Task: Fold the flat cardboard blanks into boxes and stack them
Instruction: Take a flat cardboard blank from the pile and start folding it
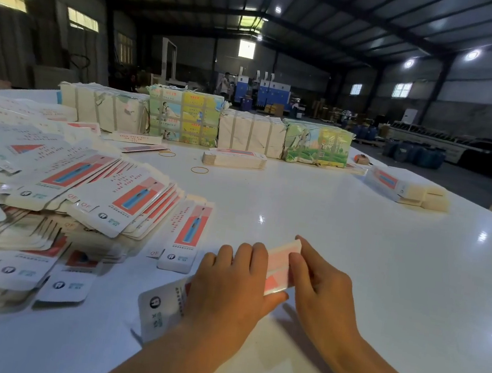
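A white and red cardboard blank (pixel 279 269) lies slanted on the white table (pixel 342 230) in front of me. My left hand (pixel 232 281) grips its middle, fingers curled over the top edge and thumb under. My right hand (pixel 319 283) pinches its far end between thumb and fingers. The blank's near end with a round logo (pixel 159 309) sticks out below my left wrist. A big loose heap of flat blanks (pixel 50 192) covers the table's left side, and one single blank (pixel 188 235) lies beside it.
Wrapped bundles (pixel 184 118) stand in a row at the table's far edge. A short stack of blanks (pixel 234 158) and rubber bands (pixel 199 170) lie before them. Folded boxes (pixel 407 188) sit at the far right. A person (pixel 225 85) stands far back in the hall.
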Tool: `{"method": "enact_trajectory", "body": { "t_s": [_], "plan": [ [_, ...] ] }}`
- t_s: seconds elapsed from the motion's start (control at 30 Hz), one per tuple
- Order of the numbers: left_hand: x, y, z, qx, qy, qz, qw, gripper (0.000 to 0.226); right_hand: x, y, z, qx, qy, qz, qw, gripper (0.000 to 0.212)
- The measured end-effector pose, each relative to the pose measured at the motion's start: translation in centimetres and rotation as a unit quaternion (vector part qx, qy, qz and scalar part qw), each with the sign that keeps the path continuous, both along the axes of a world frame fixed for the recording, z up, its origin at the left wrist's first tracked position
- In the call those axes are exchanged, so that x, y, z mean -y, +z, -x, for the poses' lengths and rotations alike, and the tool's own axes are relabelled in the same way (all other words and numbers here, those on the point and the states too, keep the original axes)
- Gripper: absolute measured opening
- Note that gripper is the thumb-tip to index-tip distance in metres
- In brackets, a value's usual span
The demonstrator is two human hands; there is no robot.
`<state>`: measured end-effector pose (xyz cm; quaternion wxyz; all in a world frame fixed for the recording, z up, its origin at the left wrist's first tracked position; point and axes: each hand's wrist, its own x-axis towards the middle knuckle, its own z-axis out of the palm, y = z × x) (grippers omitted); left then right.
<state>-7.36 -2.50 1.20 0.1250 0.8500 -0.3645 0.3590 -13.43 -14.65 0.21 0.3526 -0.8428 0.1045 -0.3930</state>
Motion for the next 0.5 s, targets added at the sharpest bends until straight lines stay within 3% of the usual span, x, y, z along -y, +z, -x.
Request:
{"method": "enact_trajectory", "body": {
  "t_s": [0.2, 0.33, 0.5],
  "plan": [
    [-0.7, 0.8, -0.5, -0.021, -0.004, 0.022, 1.0, 0.064, 0.2, 0.3, 0.1, 0.025, 0.081, -0.127, 0.988, 0.028],
    [-0.9, 1.3, -0.3, -0.035, -0.014, 0.021, 0.999, 0.064, -0.7, 0.4, 0.5, 0.036, 0.091, -0.051, 0.994, 0.022],
    [-1.7, 1.6, -0.7, -0.03, -0.032, 0.004, 0.999, 0.065, -0.9, 0.4, 0.6, 0.025, 0.117, -0.023, 0.993, 0.02]
  ]
}}
